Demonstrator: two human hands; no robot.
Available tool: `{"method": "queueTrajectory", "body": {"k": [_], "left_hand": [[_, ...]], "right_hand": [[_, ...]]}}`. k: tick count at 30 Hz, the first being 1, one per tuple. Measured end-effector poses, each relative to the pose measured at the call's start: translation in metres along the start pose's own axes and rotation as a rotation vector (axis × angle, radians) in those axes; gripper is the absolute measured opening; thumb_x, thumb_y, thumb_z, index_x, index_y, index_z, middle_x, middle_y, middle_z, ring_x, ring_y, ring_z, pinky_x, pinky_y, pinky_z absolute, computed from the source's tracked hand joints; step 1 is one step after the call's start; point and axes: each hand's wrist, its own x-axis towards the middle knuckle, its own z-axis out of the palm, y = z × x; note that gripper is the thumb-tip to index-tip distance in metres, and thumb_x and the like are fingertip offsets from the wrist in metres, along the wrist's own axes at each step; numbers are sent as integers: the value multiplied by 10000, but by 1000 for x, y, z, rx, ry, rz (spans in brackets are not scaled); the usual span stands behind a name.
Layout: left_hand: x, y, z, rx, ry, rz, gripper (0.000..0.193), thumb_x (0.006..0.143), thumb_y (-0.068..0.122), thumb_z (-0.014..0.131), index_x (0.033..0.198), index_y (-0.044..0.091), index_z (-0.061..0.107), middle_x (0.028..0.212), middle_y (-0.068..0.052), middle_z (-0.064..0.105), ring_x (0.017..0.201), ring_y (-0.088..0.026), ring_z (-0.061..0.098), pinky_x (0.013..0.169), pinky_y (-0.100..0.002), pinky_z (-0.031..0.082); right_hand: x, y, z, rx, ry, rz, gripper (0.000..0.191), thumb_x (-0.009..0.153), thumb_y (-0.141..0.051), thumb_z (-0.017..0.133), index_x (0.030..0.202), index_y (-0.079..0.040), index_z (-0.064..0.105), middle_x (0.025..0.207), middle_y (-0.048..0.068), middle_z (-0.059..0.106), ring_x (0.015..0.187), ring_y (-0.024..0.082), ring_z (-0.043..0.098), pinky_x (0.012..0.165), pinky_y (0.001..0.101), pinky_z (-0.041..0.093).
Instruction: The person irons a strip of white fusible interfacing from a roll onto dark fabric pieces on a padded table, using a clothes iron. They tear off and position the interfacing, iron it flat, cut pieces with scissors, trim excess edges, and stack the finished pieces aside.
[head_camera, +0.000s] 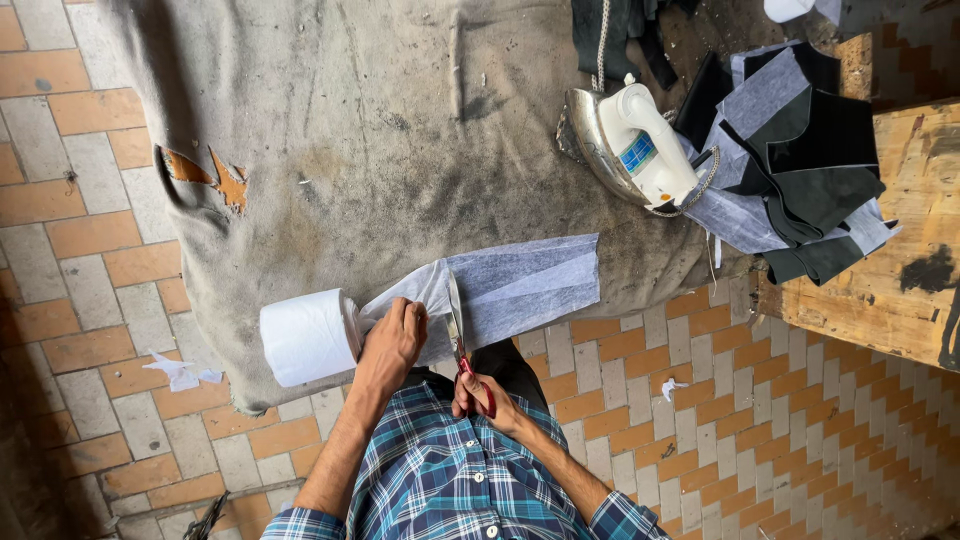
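Note:
My left hand (393, 342) pinches the grey-white interfacing strip (520, 285) where it unrolls from a white roll (305, 337) lying at the near edge of the cloth-covered table (330, 130). To its right, my right hand (482, 398) grips red-handled scissors (460, 345). Their blades point away from me and lie across the strip, just right of my left hand. The strip's free end lies flat on the table, stretching to the right.
A white and chrome iron (630, 145) rests on its side at the far right of the table. Next to it is a pile of black and grey fabric pieces (795, 160), and beyond them a wooden bench (890, 270). Scraps (182, 372) lie on the brick-tile floor (760, 400).

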Motion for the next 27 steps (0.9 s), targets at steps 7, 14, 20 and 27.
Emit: {"method": "queueTrajectory", "body": {"k": [7,14,20,27], "left_hand": [[-3,-6,10,-22,6,-30,149,965,85,605,1053,-25,558,939,-159,542,799,-321,627,655,-422,541],[-5,-9,11,-35,17,-54,138,975,90,571,1027,-36,548,932,-183,535,798,-340,621,685,-438,538],[-1,-11,15,18,21,-88,142,995,110,545,991,-32,537,924,-181,534,812,-342,623,699,-446,545],[-5,-5,13,172,23,-140,151,989,86,491,994,-61,526,998,-206,552,827,-328,637,681,-394,578]], "right_hand": [[2,-18,-4,-129,54,25,587,1016,-617,502,779,-80,509,688,32,533,663,172,616,647,328,526],[1,-50,-9,-149,59,72,617,991,-669,477,746,-103,510,662,7,540,650,150,613,629,292,499],[-7,-82,-11,-29,36,162,643,972,-697,514,702,-113,511,657,1,518,631,132,579,615,285,490],[-15,-126,-16,-118,69,271,631,907,-712,565,672,-127,527,612,-16,524,562,121,587,531,267,468]]}}
